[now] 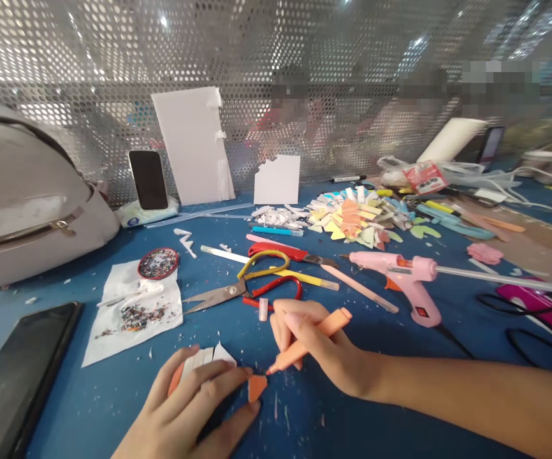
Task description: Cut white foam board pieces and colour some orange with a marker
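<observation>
My right hand (314, 344) grips an orange marker (337, 320), its tip at the upper edge of a small orange paper piece (257, 387). That piece is pinched between the thumb and index finger of my left hand (187, 405). Under the left fingers lie white strips (199, 361) and a bit of something orange, mostly hidden. Scissors with red and yellow handles (231, 292) lie open beyond my hands. Close to my right knuckles sits a small pale pink marker cap or similar piece (263, 310).
A pink glue gun (405, 274) with a cord lies at right. Paper cuttings (352, 217) are heaped at the back. To the left are a phone (27, 376), a white sheet (108, 331) with dark scraps, and a backpack (32, 197). A perforated metal panel (113, 57) stands behind.
</observation>
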`<state>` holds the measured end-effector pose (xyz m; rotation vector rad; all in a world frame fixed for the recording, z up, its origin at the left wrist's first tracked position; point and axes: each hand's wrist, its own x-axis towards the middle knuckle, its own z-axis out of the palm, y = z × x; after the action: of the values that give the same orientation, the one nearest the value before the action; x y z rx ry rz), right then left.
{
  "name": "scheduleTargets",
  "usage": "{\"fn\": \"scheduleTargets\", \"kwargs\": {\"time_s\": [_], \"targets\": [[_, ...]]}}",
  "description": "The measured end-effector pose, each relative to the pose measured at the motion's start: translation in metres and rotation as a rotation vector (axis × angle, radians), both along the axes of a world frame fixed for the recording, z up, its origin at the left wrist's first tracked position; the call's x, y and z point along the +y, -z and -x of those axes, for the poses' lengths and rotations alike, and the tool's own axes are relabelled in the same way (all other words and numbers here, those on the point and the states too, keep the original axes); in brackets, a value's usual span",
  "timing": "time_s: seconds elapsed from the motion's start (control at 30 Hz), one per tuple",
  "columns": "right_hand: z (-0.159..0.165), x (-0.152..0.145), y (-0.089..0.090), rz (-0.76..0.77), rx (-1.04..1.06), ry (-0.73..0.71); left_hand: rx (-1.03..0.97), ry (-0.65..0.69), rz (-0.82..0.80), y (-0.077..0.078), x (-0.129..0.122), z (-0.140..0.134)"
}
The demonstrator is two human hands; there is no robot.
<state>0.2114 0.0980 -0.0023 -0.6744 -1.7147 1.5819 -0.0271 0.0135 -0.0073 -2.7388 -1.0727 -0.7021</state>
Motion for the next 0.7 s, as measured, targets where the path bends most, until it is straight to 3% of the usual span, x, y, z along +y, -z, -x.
{"fn": "scheduleTargets", "kwargs": {"time_s": [0.23,0.47,0.7], "targets": [[0.001,-0.001,-0.004,-0.05,0.038,0.051,0.033,-0.167,0.186,-0.021,0.016,-0.002],[0.002,-0.001,-0.001,-0.085,0.052,0.041,-0.073,-0.2,0.371,-0.023,0.03,0.0],[0.002,-0.001,0.001,-0.115,0.068,0.07,-0.111,-0.256,0.376,-0.023,0.04,0.011]]}}
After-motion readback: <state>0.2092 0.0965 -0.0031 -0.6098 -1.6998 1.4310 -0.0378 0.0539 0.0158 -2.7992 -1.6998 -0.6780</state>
